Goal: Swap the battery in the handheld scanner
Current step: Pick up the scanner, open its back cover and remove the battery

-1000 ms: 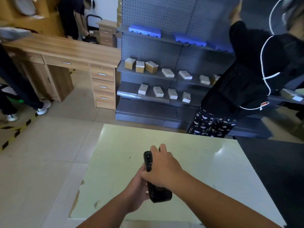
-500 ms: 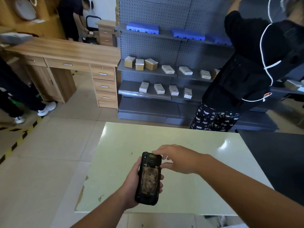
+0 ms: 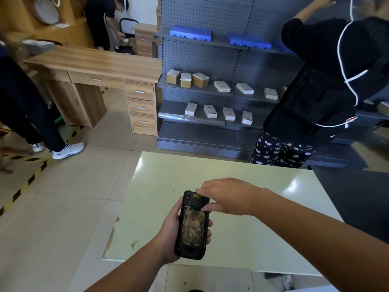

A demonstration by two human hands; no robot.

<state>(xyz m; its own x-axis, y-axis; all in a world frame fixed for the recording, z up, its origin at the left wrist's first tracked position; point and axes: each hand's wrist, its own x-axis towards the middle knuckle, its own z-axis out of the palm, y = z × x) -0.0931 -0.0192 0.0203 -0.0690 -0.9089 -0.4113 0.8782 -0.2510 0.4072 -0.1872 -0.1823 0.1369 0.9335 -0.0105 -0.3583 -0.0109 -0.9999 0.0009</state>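
A black handheld scanner (image 3: pixel 192 225) lies back-up in my left hand (image 3: pixel 168 232), above the pale green table (image 3: pixel 263 207). My left fingers wrap around its sides. A worn, mottled brown panel fills the middle of its back. My right hand (image 3: pixel 227 197) is at the scanner's top end, with the index finger on the upper edge and the thumb on the body just above the brown panel, pinching it. No loose battery is in view.
A person in black stands at the table's far right corner (image 3: pixel 315 102), facing grey shelves (image 3: pixel 200 121) of small boxes. A wooden desk (image 3: pixel 94 66) stands at the left, with another person's legs (image 3: pixel 31 114) near it. Black-and-yellow floor tape (image 3: pixel 25 184) runs at the left.
One second ago my right hand covered the scanner edge-on. The scanner has turned back-up in my left hand, and my right hand has slid to its top end.
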